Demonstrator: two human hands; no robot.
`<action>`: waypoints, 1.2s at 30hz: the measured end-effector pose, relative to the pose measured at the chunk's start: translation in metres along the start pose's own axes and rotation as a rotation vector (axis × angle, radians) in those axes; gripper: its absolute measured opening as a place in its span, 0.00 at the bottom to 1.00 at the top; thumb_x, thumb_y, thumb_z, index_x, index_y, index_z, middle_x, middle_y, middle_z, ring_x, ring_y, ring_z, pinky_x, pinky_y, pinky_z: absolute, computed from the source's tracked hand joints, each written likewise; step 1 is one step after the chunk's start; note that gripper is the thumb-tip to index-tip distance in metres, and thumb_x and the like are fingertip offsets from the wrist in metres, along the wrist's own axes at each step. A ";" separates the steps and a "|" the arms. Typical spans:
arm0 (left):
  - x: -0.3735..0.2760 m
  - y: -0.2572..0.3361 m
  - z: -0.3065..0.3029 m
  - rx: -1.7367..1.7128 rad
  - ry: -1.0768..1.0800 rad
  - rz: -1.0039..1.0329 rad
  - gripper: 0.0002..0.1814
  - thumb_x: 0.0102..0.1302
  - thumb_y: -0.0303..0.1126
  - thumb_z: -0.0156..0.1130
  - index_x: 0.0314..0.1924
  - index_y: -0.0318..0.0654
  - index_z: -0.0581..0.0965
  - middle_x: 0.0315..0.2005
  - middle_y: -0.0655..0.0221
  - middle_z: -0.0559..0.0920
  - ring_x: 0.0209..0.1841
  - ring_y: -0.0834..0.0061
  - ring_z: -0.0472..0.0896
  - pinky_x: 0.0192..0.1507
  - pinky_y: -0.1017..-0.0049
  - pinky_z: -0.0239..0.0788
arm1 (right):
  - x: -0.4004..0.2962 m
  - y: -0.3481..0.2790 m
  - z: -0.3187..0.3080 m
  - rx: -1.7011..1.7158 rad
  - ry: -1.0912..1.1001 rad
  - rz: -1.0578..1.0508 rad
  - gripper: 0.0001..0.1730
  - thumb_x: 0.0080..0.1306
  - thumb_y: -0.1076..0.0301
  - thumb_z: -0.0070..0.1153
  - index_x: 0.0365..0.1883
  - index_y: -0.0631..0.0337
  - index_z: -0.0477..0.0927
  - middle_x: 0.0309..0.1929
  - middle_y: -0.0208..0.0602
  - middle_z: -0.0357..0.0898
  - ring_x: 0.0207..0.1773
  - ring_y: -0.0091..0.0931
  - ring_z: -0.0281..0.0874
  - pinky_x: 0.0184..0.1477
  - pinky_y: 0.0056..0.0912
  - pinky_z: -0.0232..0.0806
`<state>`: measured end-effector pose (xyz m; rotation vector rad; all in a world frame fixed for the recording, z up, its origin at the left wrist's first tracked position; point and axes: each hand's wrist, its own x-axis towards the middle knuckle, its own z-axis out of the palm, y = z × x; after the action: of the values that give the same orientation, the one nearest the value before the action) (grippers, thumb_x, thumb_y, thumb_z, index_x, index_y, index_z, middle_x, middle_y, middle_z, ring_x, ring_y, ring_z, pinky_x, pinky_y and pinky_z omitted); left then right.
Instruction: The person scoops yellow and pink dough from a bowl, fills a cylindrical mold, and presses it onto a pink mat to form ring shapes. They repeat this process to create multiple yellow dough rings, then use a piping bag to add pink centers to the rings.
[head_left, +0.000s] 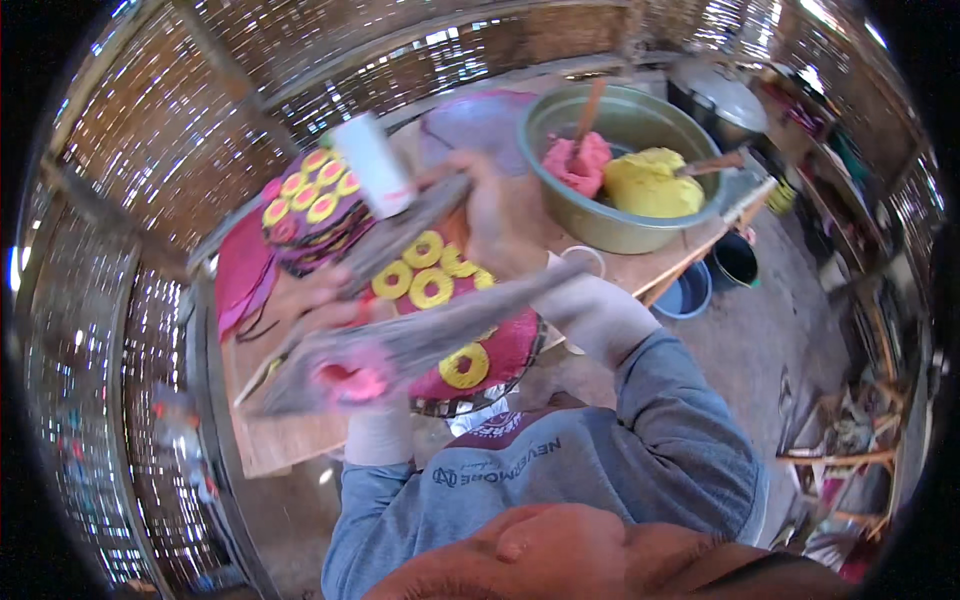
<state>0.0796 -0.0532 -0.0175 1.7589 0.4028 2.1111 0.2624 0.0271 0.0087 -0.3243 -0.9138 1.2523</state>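
In front of me is a wooden hand press (435, 322) with two long arms, blurred by motion. Pink dough (352, 379) shows in the hole at its near-left end. My left hand (330, 300) grips the press near that end, partly hidden behind the wood. Around the upper arm of the press, my right hand (491, 214) is closed. A blurred white cylinder (375, 169) shows beyond the press; whether it is attached cannot be told. Beneath the press lies a round tray lined in magenta (514, 341), bearing several yellow dough rings (463, 365), partly covered.
A large green basin (622, 232) at the back right holds pink dough (577, 165) and yellow dough (652, 184), with wooden sticks in them. Stacked trays (315, 202) carry yellow-and-pink rings. Magenta sheets (244, 274) lie on the wooden table (262, 442). A blue bucket (684, 292) stands below.
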 end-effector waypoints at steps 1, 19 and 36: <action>0.018 0.001 0.010 0.271 0.072 0.236 0.15 0.57 0.37 0.61 0.39 0.34 0.72 0.38 0.59 0.75 0.37 0.68 0.77 0.42 0.67 0.72 | 0.003 -0.007 -0.013 -0.262 -0.133 -0.023 0.17 0.63 0.54 0.45 0.29 0.59 0.74 0.30 0.43 0.78 0.36 0.33 0.76 0.43 0.36 0.68; 0.005 -0.074 0.050 0.862 0.246 0.032 0.17 0.58 0.38 0.56 0.41 0.30 0.69 0.37 0.59 0.76 0.36 0.70 0.76 0.42 0.72 0.69 | 0.152 -0.080 -0.252 -2.687 -0.963 -0.426 0.10 0.51 0.60 0.57 0.23 0.56 0.82 0.21 0.36 0.79 0.25 0.32 0.78 0.34 0.42 0.66; -0.021 -0.069 0.049 1.221 0.199 -0.033 0.26 0.57 0.43 0.62 0.49 0.33 0.68 0.45 0.60 0.76 0.44 0.71 0.76 0.49 0.71 0.68 | 0.211 -0.081 -0.337 -2.496 -1.077 0.124 0.11 0.53 0.61 0.55 0.21 0.58 0.81 0.25 0.43 0.80 0.30 0.38 0.81 0.32 0.42 0.70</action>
<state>0.1373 -0.0019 -0.0571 1.9669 2.0818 2.1246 0.5726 0.2799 -0.0595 -1.6275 -3.0213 -0.5769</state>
